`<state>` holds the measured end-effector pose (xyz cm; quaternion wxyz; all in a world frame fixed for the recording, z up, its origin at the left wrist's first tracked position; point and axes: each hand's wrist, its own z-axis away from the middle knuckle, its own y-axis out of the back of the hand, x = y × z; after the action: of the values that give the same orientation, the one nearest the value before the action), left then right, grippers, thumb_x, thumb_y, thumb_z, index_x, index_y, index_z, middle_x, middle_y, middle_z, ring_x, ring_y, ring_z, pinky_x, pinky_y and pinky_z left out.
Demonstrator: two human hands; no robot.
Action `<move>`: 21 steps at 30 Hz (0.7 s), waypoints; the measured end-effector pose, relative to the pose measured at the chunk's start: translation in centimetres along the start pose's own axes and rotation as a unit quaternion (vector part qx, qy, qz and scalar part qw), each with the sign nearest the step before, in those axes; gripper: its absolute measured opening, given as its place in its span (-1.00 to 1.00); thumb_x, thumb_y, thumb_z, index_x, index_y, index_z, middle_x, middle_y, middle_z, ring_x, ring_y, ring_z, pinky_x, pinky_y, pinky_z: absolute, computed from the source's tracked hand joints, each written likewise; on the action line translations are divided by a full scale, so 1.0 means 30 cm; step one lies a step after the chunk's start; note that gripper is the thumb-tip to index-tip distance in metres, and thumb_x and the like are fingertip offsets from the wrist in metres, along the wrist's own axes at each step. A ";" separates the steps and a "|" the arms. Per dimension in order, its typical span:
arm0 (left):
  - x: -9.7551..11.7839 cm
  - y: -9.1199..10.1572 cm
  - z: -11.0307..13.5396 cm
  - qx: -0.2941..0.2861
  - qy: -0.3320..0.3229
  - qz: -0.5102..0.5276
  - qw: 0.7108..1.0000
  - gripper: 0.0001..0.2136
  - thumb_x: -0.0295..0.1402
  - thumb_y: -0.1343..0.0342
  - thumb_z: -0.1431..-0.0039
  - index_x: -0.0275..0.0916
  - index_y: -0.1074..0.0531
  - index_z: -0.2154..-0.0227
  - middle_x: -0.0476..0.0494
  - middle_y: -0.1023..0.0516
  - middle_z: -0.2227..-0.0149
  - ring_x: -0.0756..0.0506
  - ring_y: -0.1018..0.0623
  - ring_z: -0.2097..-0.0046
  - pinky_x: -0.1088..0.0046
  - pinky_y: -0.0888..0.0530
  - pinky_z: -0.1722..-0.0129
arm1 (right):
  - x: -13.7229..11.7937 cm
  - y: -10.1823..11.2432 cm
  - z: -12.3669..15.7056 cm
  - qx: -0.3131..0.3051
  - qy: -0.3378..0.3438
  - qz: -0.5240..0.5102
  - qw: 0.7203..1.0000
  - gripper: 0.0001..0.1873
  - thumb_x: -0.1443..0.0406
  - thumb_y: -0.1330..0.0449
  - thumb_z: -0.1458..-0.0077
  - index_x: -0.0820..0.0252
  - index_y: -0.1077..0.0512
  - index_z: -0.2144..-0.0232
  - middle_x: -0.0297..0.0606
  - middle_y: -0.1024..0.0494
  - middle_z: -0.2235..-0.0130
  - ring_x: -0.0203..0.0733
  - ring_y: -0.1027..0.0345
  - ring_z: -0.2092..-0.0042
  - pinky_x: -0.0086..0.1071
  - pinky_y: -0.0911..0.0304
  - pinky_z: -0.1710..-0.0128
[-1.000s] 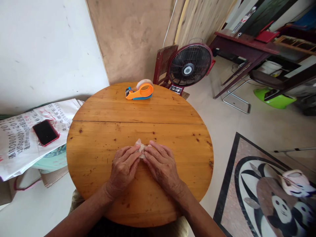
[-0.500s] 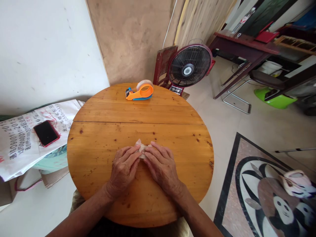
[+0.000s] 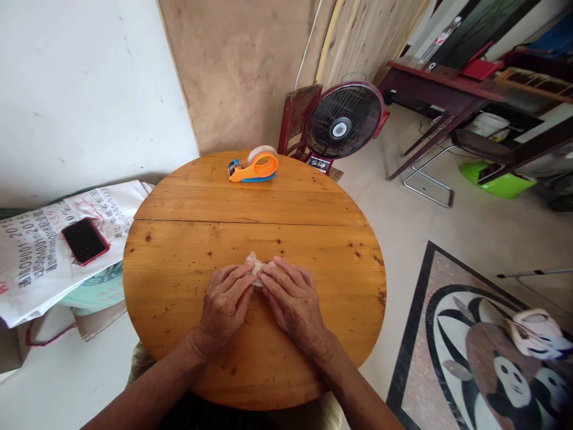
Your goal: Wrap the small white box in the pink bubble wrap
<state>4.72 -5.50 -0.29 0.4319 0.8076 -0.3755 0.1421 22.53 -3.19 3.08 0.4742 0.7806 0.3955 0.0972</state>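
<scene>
Both hands meet over a small, crumpled whitish sheet (image 3: 256,267) near the middle of the round wooden table (image 3: 179,251). Whether the sheet is thin plastic or paper I cannot tell. From the left, my left hand (image 3: 227,298) has its fingers closed on one side of it. My right hand (image 3: 293,298) grips the other side, fingers bent and fingertips close to those of the left. Much of the sheet is hidden beneath the fingers. At the table's far edge stands an orange and blue tape dispenser (image 3: 251,172), out of touch with either hand.
To the left, a phone (image 3: 85,241) lies on a white printed sack (image 3: 36,251). A fan (image 3: 342,122) stands behind the table by a wooden chair (image 3: 299,116). At right are a dark red desk (image 3: 441,83), a stool (image 3: 481,146) and a green basin (image 3: 495,179).
My right fingertips have shifted slightly left over the whitish sheet. Both hands otherwise keep their place and their hold.
</scene>
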 end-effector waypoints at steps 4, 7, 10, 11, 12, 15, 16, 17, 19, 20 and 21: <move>0.001 0.002 0.000 0.000 -0.002 -0.001 1.000 -0.77 -0.55 -0.08 -0.25 -0.22 -0.48 0.07 -0.19 -0.58 -0.01 -0.17 -0.49 -0.02 0.18 -0.44 -0.03 | 0.000 0.015 0.010 0.023 -0.015 -0.016 0.999 -0.72 0.44 -0.13 -0.21 0.09 -0.44 0.07 -0.24 -0.62 0.05 -0.08 -0.36 -0.16 -0.16 -0.20 -0.06; 0.003 0.005 -0.003 0.001 -0.004 0.002 1.000 -0.76 -0.56 -0.07 -0.25 -0.22 -0.48 0.07 -0.20 -0.58 -0.01 -0.17 -0.49 -0.04 0.17 -0.44 -0.05 | 0.011 0.022 0.017 0.040 -0.023 -0.020 0.999 -0.72 0.47 -0.13 -0.18 0.10 -0.45 0.10 -0.21 -0.62 0.07 -0.07 -0.36 -0.16 -0.15 -0.22 -0.04; 0.004 0.007 -0.004 -0.001 -0.004 0.006 1.000 -0.75 -0.57 -0.06 -0.25 -0.22 -0.47 0.07 -0.20 -0.58 -0.01 -0.17 -0.48 -0.04 0.16 -0.44 -0.05 | 0.021 0.022 0.023 0.044 -0.031 -0.020 0.998 -0.75 0.47 -0.14 -0.17 0.13 -0.46 0.13 -0.19 -0.62 0.06 -0.04 -0.37 -0.15 -0.14 -0.24 -0.02; 0.003 0.006 -0.004 -0.002 -0.005 0.007 1.000 -0.75 -0.57 -0.06 -0.24 -0.22 -0.47 0.06 -0.21 -0.57 -0.01 -0.18 -0.48 -0.04 0.16 -0.44 -0.05 | 0.023 0.021 0.025 0.045 -0.034 -0.019 0.998 -0.76 0.47 -0.15 -0.17 0.13 -0.46 0.14 -0.18 -0.62 0.06 -0.04 -0.37 -0.14 -0.14 -0.24 -0.02; 0.002 0.006 -0.004 -0.001 -0.006 0.008 1.000 -0.74 -0.58 -0.06 -0.24 -0.23 -0.47 0.06 -0.21 -0.57 -0.01 -0.18 -0.48 -0.05 0.16 -0.44 -0.05 | 0.025 0.019 0.027 0.046 -0.037 -0.018 0.998 -0.78 0.46 -0.15 -0.17 0.13 -0.46 0.15 -0.19 -0.62 0.06 -0.04 -0.37 -0.13 -0.14 -0.24 -0.02; 0.000 0.005 -0.003 0.003 -0.012 0.006 1.000 -0.72 -0.59 -0.06 -0.23 -0.23 -0.45 0.04 -0.21 -0.57 -0.02 -0.18 -0.48 -0.05 0.16 -0.44 -0.05 | 0.025 0.016 0.030 0.045 -0.044 -0.015 0.998 -0.80 0.44 -0.15 -0.19 0.12 -0.47 0.16 -0.19 -0.61 0.07 -0.04 -0.37 -0.13 -0.14 -0.25 -0.02; 0.000 0.005 -0.003 0.006 -0.014 0.006 1.000 -0.72 -0.60 -0.06 -0.23 -0.23 -0.45 0.04 -0.21 -0.57 -0.02 -0.18 -0.48 -0.05 0.17 -0.44 -0.05 | 0.024 0.016 0.031 0.046 -0.045 -0.014 0.998 -0.79 0.43 -0.14 -0.19 0.11 -0.47 0.16 -0.20 -0.61 0.07 -0.05 -0.37 -0.13 -0.14 -0.25 -0.02; 0.001 0.006 -0.003 0.009 -0.015 0.006 1.000 -0.71 -0.60 -0.07 -0.22 -0.23 -0.45 0.04 -0.22 -0.57 -0.02 -0.18 -0.48 -0.05 0.17 -0.44 -0.04 | 0.024 0.015 0.032 0.045 -0.045 -0.014 0.998 -0.79 0.43 -0.14 -0.20 0.11 -0.48 0.16 -0.20 -0.61 0.07 -0.05 -0.36 -0.13 -0.15 -0.25 -0.02; 0.003 0.007 -0.004 0.014 -0.015 0.004 1.000 -0.71 -0.60 -0.07 -0.21 -0.24 -0.45 0.04 -0.22 -0.58 -0.01 -0.18 -0.49 -0.05 0.17 -0.44 -0.05 | 0.024 0.014 0.034 0.046 -0.045 -0.014 0.998 -0.79 0.43 -0.14 -0.20 0.12 -0.48 0.15 -0.19 -0.60 0.06 -0.05 -0.36 -0.13 -0.15 -0.26 -0.02; 0.004 0.008 -0.004 0.015 -0.015 0.002 1.000 -0.72 -0.60 -0.08 -0.21 -0.24 -0.46 0.05 -0.23 -0.58 -0.01 -0.18 -0.49 -0.05 0.17 -0.44 -0.05 | 0.025 0.013 0.035 0.046 -0.045 -0.015 0.998 -0.79 0.44 -0.14 -0.19 0.13 -0.48 0.15 -0.19 -0.60 0.06 -0.05 -0.36 -0.12 -0.15 -0.26 -0.03; 0.004 0.008 -0.004 0.016 -0.016 0.000 1.000 -0.72 -0.60 -0.08 -0.21 -0.24 -0.46 0.06 -0.23 -0.58 0.00 -0.18 -0.50 -0.04 0.17 -0.44 -0.05 | 0.026 0.011 0.036 0.048 -0.045 -0.016 0.998 -0.79 0.44 -0.14 -0.19 0.13 -0.48 0.15 -0.18 -0.60 0.06 -0.05 -0.36 -0.12 -0.14 -0.26 -0.03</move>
<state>4.64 -5.54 0.01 0.4130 0.8163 -0.3805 0.1350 23.80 -3.44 2.61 0.4553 0.7992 0.3908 0.0354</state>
